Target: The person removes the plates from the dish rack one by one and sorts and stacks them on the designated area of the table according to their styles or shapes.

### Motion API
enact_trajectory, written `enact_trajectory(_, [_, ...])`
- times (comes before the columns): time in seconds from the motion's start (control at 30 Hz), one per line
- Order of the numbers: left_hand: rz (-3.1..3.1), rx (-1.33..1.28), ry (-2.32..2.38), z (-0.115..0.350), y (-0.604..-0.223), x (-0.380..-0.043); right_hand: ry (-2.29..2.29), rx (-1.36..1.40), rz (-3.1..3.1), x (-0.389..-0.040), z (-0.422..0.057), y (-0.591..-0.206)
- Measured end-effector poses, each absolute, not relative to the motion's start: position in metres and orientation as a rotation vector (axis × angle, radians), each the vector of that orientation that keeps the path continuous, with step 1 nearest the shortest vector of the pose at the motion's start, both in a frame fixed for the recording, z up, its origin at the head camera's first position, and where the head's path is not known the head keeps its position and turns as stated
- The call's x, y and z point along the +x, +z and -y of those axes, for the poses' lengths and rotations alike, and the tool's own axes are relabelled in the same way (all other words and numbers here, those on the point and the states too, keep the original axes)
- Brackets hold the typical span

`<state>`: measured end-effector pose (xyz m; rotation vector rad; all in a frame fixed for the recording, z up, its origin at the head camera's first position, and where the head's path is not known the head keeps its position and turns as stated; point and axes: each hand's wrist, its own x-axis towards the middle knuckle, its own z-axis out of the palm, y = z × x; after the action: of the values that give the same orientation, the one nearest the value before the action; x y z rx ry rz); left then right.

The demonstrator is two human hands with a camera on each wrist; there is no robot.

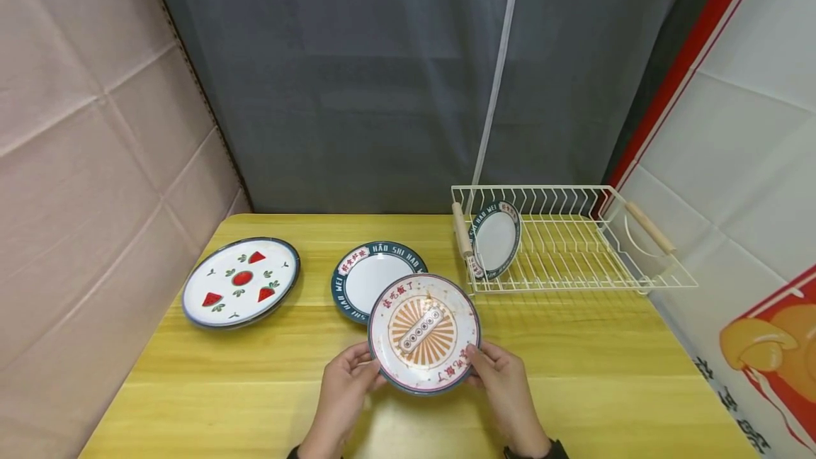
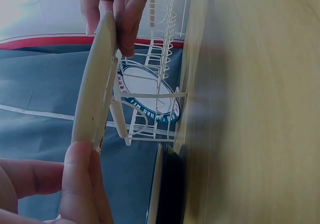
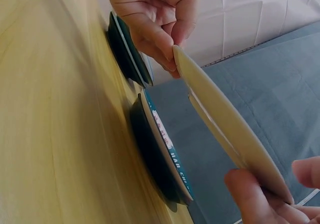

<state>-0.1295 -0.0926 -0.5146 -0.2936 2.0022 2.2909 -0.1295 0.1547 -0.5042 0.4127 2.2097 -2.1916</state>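
Both hands hold up a round white plate with an orange sunburst and red lettering, tilted toward the head camera. My left hand pinches its lower left rim between thumb and fingers. On the lower right rim, the right hand grips with its thumb on the face and fingers behind. The wrist views show the plate edge-on, above the table. Behind it, and partly covered by it in the head view, lies a green-rimmed plate with white lettering, on top of a dark stack.
At the left lies a watermelon-patterned plate, stacked on a dark one. A cream wire dish rack with wooden handles stands at the back right. One green-rimmed plate leans upright in its left end. A grey curtain closes off the back.
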Motion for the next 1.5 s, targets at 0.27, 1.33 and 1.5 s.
enact_trajectory(0.27, [-2.005,-0.313,2.317,0.098,-0.515,-0.133,-2.255,0.343,-2.178,-0.127,-0.159,-0.507])
enact_trajectory(1.33, [-2.009,-0.616,2.511,0.118,-0.530,-0.198,-2.155,0.328,-2.242,-0.127,-0.170,-0.512])
enact_trajectory(1.5, [-1.991,-0.630,2.529,0.115,-0.529,-0.204,-2.167,0.345,-2.235,-0.128,-0.169,-0.512])
